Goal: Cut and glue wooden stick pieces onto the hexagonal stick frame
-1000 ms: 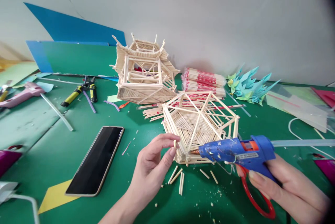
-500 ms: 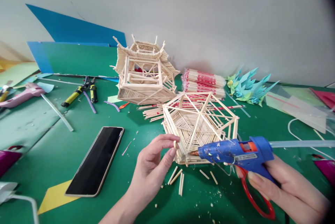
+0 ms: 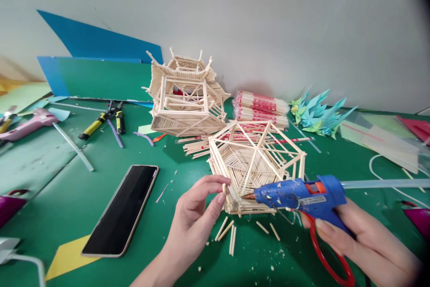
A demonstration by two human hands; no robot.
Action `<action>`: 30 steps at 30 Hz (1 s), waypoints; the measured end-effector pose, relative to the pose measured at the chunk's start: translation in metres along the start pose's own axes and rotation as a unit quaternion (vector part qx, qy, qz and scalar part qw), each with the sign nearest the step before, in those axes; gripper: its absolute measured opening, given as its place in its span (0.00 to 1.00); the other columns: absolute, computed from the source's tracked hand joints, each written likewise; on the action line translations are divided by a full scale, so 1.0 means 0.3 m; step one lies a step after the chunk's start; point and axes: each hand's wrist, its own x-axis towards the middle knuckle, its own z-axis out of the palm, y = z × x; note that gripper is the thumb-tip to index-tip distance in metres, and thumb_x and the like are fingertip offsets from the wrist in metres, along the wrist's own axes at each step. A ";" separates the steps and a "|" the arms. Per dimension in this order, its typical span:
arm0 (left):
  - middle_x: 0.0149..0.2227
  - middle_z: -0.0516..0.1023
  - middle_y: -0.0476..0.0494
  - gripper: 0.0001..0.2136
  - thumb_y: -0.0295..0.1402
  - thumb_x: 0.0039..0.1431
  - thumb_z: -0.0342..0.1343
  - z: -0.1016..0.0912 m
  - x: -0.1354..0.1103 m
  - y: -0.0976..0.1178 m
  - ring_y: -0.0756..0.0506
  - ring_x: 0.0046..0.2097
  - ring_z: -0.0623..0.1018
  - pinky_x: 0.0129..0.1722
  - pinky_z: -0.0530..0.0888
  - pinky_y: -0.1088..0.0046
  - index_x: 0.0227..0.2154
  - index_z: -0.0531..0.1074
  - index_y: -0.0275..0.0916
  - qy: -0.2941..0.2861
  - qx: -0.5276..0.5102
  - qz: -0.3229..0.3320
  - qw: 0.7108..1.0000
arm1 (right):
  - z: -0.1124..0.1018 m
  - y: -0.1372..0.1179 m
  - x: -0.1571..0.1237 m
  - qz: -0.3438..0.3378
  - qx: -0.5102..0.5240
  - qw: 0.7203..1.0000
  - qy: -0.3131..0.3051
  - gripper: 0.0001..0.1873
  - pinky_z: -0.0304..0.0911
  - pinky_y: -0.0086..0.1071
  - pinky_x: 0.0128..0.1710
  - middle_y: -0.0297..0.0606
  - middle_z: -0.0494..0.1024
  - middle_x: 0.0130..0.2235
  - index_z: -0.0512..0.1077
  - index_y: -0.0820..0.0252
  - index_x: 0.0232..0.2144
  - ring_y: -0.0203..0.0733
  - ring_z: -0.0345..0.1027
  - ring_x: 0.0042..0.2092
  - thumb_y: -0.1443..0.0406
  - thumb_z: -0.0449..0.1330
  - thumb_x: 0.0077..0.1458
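Observation:
My left hand point(image 3: 196, 215) pinches a short wooden stick piece point(image 3: 224, 188) between thumb and fingertips, just left of a hexagonal stick frame point(image 3: 257, 161) on the green mat. My right hand point(image 3: 363, 242) grips a blue hot glue gun point(image 3: 298, 195), its nozzle pointing left at the frame's near lower corner, close to the pinched stick. A clear glue stick pokes out of the gun's back. Several cut stick pieces point(image 3: 230, 233) lie under the frame's front edge.
A larger stick pavilion model point(image 3: 184, 99) stands behind, with wrapped chopstick bundles point(image 3: 262, 105) and paper cranes point(image 3: 319, 114) to the right. A phone point(image 3: 121, 211), pliers point(image 3: 102, 121), a pink glue gun point(image 3: 27, 123) and red-handled scissors point(image 3: 327, 258) lie on the mat.
Both hands have barely moved. The view has shifted slightly, so everything sits a little lower in the picture.

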 end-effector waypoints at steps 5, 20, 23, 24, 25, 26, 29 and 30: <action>0.38 0.76 0.44 0.04 0.28 0.56 0.54 0.001 0.003 -0.004 0.46 0.41 0.74 0.38 0.70 0.74 0.29 0.74 0.40 0.005 -0.012 0.000 1.000 | 0.006 0.020 0.007 0.000 0.016 1.000 0.014 0.23 0.58 0.37 0.54 0.34 0.68 0.55 0.64 0.47 0.52 0.47 0.58 0.57 0.51 0.51 0.56; 0.39 0.76 0.44 0.05 0.27 0.56 0.54 -0.002 -0.003 -0.031 0.46 0.41 0.74 0.38 0.70 0.75 0.32 0.74 0.41 0.007 -0.013 0.025 1.000 | 0.009 0.008 0.020 -0.046 0.006 0.998 0.049 0.22 0.68 0.32 0.44 0.36 0.76 0.46 0.69 0.50 0.49 0.45 0.71 0.45 0.51 0.53 0.54; 0.39 0.76 0.45 0.06 0.27 0.57 0.54 -0.002 -0.002 -0.034 0.47 0.41 0.74 0.37 0.69 0.76 0.32 0.74 0.42 0.005 -0.011 0.028 1.000 | 0.010 0.007 0.021 -0.037 0.015 0.998 0.056 0.22 0.68 0.31 0.44 0.36 0.75 0.48 0.70 0.51 0.48 0.46 0.70 0.47 0.51 0.54 0.54; 0.38 0.76 0.45 0.06 0.27 0.57 0.54 -0.003 -0.002 -0.034 0.48 0.41 0.74 0.37 0.69 0.76 0.32 0.74 0.42 0.005 -0.010 0.030 0.999 | 0.009 0.006 0.022 -0.037 0.018 0.997 0.059 0.22 0.67 0.31 0.44 0.35 0.74 0.50 0.69 0.51 0.48 0.47 0.68 0.49 0.52 0.54 0.54; 0.39 0.76 0.45 0.06 0.27 0.57 0.54 -0.003 -0.001 -0.033 0.48 0.41 0.74 0.37 0.69 0.76 0.32 0.74 0.42 0.006 -0.009 0.031 0.999 | 0.007 0.003 0.022 -0.037 0.021 0.997 0.059 0.22 0.67 0.32 0.45 0.35 0.72 0.52 0.69 0.51 0.49 0.47 0.66 0.52 0.52 0.54 0.54; 0.39 0.76 0.45 0.06 0.27 0.57 0.54 -0.004 -0.001 -0.032 0.48 0.41 0.74 0.36 0.69 0.76 0.32 0.74 0.42 0.007 -0.007 0.031 0.999 | 0.005 0.000 0.024 -0.040 0.024 0.997 0.058 0.22 0.66 0.32 0.47 0.34 0.70 0.54 0.68 0.51 0.50 0.47 0.64 0.54 0.53 0.54 0.54; 0.38 0.76 0.44 0.05 0.27 0.56 0.54 -0.006 0.000 -0.032 0.47 0.40 0.74 0.36 0.70 0.75 0.31 0.74 0.42 0.011 -0.001 0.028 1.000 | -0.002 -0.013 0.030 -0.057 0.031 0.997 0.045 0.22 0.63 0.34 0.50 0.34 0.68 0.56 0.66 0.51 0.52 0.46 0.61 0.55 0.54 0.54 0.55; 0.38 0.76 0.44 0.05 0.27 0.56 0.54 -0.007 0.001 -0.032 0.47 0.40 0.74 0.36 0.70 0.75 0.31 0.74 0.42 0.011 0.000 0.025 1.000 | -0.004 -0.018 0.033 -0.062 0.031 0.997 0.043 0.22 0.62 0.35 0.50 0.34 0.68 0.56 0.66 0.50 0.52 0.46 0.61 0.55 0.55 0.54 0.56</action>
